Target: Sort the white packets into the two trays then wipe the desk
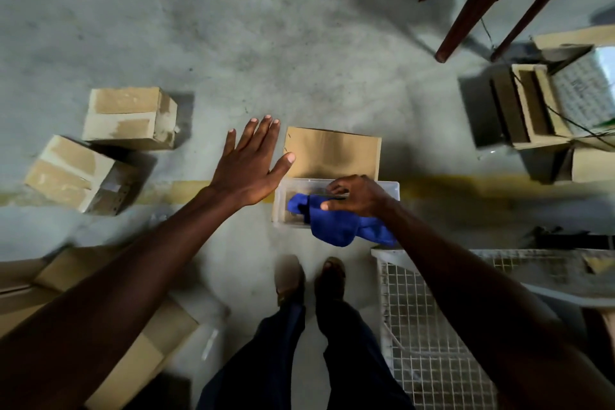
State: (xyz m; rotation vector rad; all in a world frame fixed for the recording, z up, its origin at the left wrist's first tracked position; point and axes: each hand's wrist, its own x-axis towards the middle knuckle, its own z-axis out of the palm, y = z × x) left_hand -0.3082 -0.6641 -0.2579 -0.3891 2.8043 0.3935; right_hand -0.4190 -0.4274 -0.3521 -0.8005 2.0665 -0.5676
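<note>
- My left hand [250, 167] is spread flat, holding nothing.
- My right hand [357, 195] grips one blue cloth [339, 226], over one clear tray [283, 203].
- I count two closed cardboard boxes [131, 118] beyond my left hand.

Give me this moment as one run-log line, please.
left hand: open, holds nothing | right hand: grips blue cloth over clear tray | white packets: none visible | desk: not in view

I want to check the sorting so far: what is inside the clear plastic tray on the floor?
Part of a blue cloth gripped by the right hand hangs over the clear tray. No white packets show; hand and cloth hide much of the inside.
</note>
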